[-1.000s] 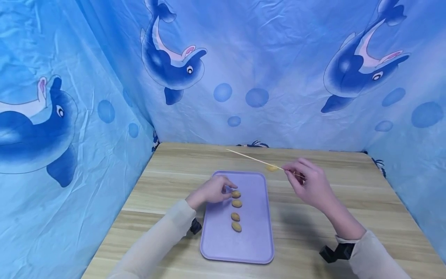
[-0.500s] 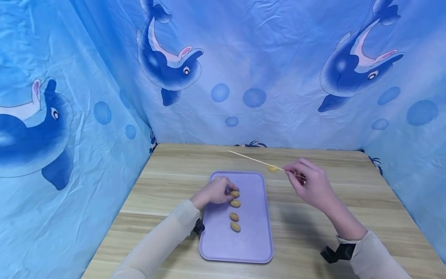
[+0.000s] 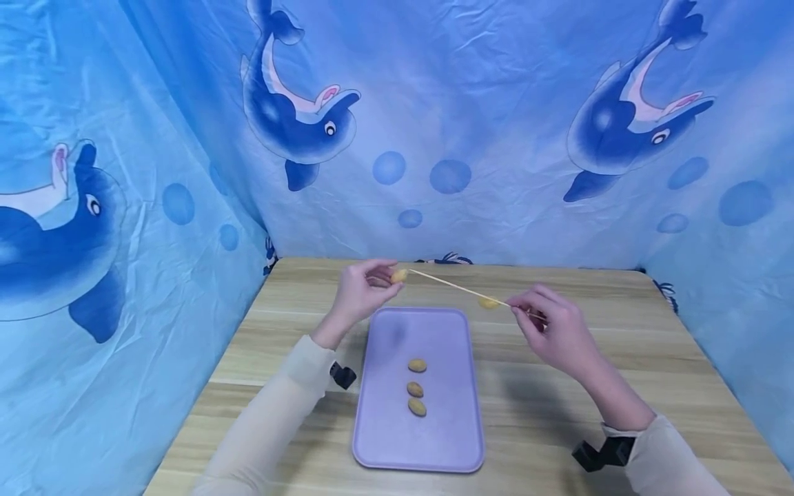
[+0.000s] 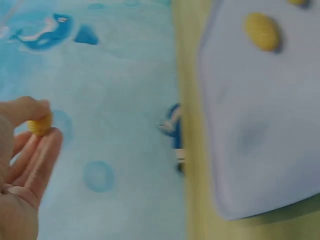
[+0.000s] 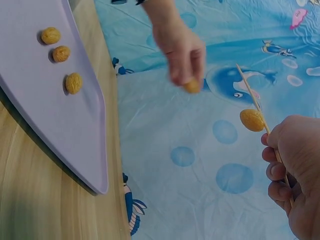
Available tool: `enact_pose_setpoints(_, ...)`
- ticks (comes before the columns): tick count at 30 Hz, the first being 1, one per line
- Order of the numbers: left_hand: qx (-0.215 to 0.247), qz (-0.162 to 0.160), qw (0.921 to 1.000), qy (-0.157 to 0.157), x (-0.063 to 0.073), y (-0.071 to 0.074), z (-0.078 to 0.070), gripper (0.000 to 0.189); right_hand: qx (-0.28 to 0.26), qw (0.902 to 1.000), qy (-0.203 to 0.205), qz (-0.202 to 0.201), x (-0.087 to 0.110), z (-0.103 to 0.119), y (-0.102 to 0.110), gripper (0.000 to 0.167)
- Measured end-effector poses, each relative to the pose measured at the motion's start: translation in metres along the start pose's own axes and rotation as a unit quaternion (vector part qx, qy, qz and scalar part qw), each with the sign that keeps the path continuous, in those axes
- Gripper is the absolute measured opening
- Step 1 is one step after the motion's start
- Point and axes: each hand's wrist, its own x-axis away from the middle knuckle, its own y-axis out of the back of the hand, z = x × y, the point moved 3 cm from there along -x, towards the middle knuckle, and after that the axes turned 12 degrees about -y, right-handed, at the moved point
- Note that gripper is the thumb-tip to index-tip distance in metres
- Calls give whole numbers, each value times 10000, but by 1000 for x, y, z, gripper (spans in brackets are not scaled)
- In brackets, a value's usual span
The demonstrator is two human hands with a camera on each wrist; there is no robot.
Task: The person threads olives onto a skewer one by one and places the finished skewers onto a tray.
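A thin bamboo skewer [image 3: 443, 281] is pinched near its lower end by my right hand [image 3: 558, 329], above the table. One oval, wrinkled, yellow-brown piece [image 5: 251, 120] sits on the skewer close to my right fingers. My left hand [image 3: 361, 293] is raised over the tray's far left corner. Between thumb and fingers it pinches another such piece [image 3: 399, 276], right by the skewer's pointed tip in the head view. On the lilac tray [image 3: 449, 427] three like pieces lie in a row: the far one [image 3: 417, 365], the middle one [image 3: 415, 390] and the near one [image 3: 417, 407].
The tray stands on a light wooden table [image 3: 298, 296]. Blue cloth with dolphins [image 3: 403, 103] hangs behind the table and along both sides. Each wrist carries a small black camera, the left one [image 3: 342, 375] above the tray's left edge.
My left hand has picked up the farthest piece from the tray and lifted it up and away, to the skewer's tip. The right hand and skewer have barely moved.
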Motion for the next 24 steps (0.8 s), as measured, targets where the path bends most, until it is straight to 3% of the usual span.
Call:
enact_pose_setpoints(3, 206, -378, 9984, -366, -8, 11, -15, 26, 105, 9999, -86, 27, 1, -1, 1, 22)
enact_pose_setpoints(6, 293, -547, 9968, -499, -10, 16, -25, 23, 161, 9998, -91, 52, 0, -3, 1, 19)
enact_pose_setpoints(11, 482, -580, 9965, -360, -8, 16, -32, 24, 138, 9999, -56, 7, 0, -3, -1, 21)
enact_pose_setpoints(15, 1005, -659, 9924, -265, -6, 16, -34, 26, 20, 10000, 24, -31, 0, -1, -2, 24)
enact_pose_setpoints(19, 1462, -718, 9858, -407, -6, 17, -39, 28, -109, 9999, 88, -56, 1, 1, -3, 24)
enact_pose_setpoints(24, 1640, -717, 9822, -567, -6, 17, -42, 29, -117, 9999, 94, -83, 1, 2, -3, 23)
